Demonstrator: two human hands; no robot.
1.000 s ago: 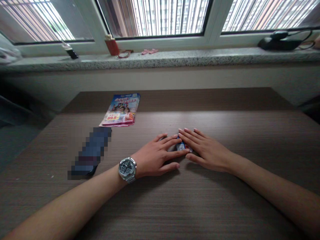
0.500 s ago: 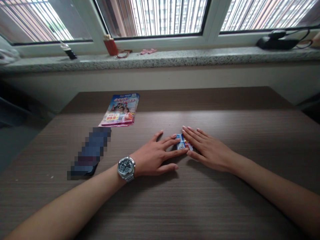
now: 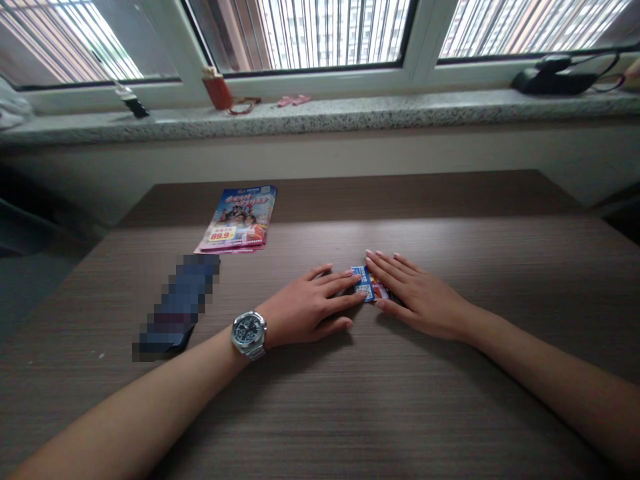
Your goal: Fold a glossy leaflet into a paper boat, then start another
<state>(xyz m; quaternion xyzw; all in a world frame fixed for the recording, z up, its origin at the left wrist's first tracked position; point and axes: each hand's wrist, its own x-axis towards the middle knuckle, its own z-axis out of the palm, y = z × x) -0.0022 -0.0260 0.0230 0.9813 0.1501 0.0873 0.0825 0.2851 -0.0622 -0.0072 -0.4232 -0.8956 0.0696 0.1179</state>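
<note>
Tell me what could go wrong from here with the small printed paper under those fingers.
The left hand and right hand both rest on the small blue-and-red printed paper; uneven pressure might skew or crease it. Fingers cover parts of it, so a misaligned edge could go unnoticed. The dark, flat, pixelated object lies near the left forearm, which might nudge it.

A wide brown wood-grain worktop (image 3: 300, 413) with angled far corners stands just before a plain pale wall (image 3: 350, 151), a band of soft light crossing its far half. Above the wall runs a speckled grey stone windowsill (image 3: 400, 117) — and over that, white-framed glass windows (image 3: 415, 63) in three visible sections, bright with daylight. Vertical bars (image 3: 325, 33) show beyond the panes, a pale building (image 3: 350, 20) behind them. Grey floor (image 3: 30, 280) shows at left; the side edges are dim.
</note>
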